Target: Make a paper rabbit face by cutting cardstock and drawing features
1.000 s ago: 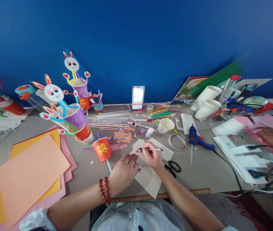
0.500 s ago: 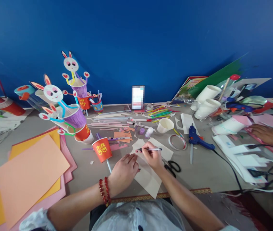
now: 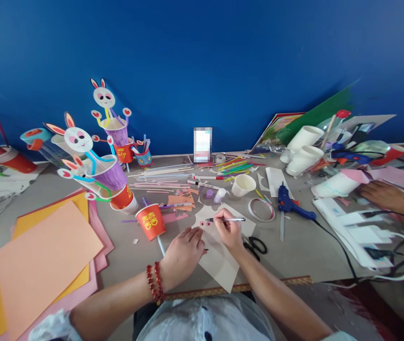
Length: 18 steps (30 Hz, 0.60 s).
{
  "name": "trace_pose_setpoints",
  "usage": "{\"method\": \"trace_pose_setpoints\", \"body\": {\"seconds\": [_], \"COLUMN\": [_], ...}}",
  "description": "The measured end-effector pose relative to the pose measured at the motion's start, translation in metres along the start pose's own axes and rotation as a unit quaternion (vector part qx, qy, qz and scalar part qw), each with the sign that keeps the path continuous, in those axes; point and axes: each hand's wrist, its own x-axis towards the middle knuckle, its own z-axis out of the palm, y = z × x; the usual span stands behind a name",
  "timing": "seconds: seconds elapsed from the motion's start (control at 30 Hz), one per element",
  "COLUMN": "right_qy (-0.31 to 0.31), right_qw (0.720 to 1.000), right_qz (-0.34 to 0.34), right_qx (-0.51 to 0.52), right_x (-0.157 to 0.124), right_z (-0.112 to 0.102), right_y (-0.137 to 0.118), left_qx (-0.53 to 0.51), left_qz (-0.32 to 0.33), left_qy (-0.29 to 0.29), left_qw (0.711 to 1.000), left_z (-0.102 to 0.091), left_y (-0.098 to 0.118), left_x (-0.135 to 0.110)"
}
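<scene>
By a blue wall, on the cluttered table, the left hand lay open on paper while the right hand pinched a pen.

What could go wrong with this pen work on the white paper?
1. The left hand presses only the left part of the white paper; it might slip under the pen in the right hand.
2. The red cup sits close to the left hand; a nudge could tip it.
3. Scissors lie by the right wrist, easy to bump.
</scene>
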Motion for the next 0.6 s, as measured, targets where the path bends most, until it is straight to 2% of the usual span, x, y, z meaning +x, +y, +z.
{"method": "trace_pose_setpoints", "body": {"seconds": [0.2,0.3,0.6], "right_qy": [-0.004,-0.027,-0.042], "right_qw": [1.0,1.0,0.999], "right_qz": [0.016,0.014,0.008], "right_qx": [0.007,0.005,-0.003], "right_x": [0.008,0.007,-0.001], "right_z": [-0.013,-0.018,-0.015], "right_y": [0.002,0.001,0.004], "left_qx": [0.003,0.0,0.009], "left_qz": [0.005,0.005,0.006], "left_qy": [0.003,0.007,0.008], "left_qw": [1.0,1.0,1.0], "left_z": [-0.001,-0.001,0.003], "left_y": [0.0,0.0,0.0], "left_x": [0.0,0.0,-0.001]}}
